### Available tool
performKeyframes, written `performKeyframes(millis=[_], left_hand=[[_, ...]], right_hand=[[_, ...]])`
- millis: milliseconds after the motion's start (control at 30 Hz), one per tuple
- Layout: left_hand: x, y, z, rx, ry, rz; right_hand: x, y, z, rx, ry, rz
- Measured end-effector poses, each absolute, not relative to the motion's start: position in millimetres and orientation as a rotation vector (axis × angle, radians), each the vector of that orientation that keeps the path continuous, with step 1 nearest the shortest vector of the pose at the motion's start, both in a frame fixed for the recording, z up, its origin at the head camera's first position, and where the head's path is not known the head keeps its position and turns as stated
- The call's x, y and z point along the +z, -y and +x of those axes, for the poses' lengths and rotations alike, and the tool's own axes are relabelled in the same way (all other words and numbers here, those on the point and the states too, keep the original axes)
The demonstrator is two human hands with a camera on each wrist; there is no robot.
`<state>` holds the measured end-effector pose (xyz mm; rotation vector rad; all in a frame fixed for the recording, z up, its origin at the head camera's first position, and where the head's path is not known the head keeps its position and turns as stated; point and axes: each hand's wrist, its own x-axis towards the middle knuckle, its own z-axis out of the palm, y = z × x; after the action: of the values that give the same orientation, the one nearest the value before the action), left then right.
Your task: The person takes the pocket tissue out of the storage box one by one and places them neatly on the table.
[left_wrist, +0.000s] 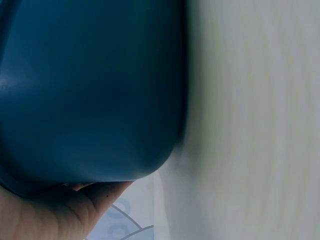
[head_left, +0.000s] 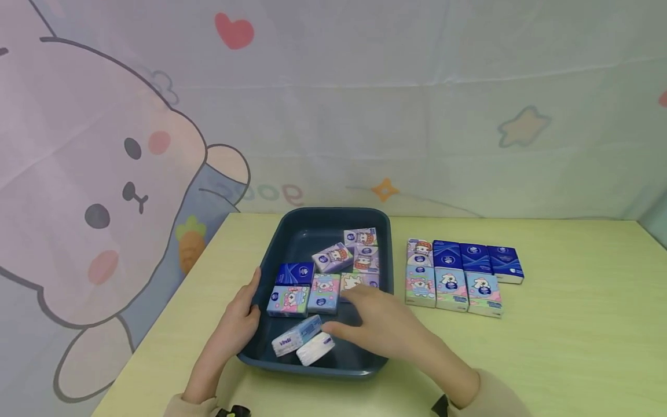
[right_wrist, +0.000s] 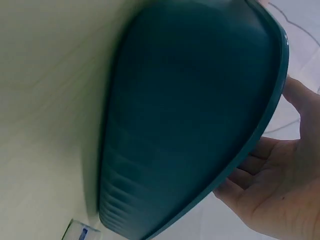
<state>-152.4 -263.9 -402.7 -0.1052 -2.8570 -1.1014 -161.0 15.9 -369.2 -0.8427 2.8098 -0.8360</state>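
Note:
A dark blue plastic basin [head_left: 299, 243] stands on the table, holding several small tissue packs. My left hand [head_left: 237, 321] holds its left rim, thumb at the edge and fingers along the outer wall. Over the basin's right side reaches my right hand [head_left: 391, 321], thumb and fingers spread apart. Its fingertips overlap a purple tissue pack [head_left: 369, 279] and partly hide it. Near its thumb, a white tissue pack [head_left: 315, 349] lies beside a tilted Vinda pack [head_left: 297, 336]. Farther in are a dark blue pack [head_left: 296, 273] and a cartoon-bear pack [head_left: 288, 301].
To the right of the basin, tissue packs lie in two rows on the table [head_left: 573, 324]. Dark blue packs [head_left: 475, 258] fill most of the back row; cartoon packs [head_left: 451, 288] form the front one. A printed curtain [head_left: 417, 116] hangs behind the table.

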Motion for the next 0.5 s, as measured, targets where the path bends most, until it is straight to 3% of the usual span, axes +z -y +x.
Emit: performKeyframes(millis=[500], left_hand=[[-402, 264, -152, -1.071, 2.854, -0.12]], right_hand=[[-369, 7, -173, -0.733, -2.619, -0.922]])
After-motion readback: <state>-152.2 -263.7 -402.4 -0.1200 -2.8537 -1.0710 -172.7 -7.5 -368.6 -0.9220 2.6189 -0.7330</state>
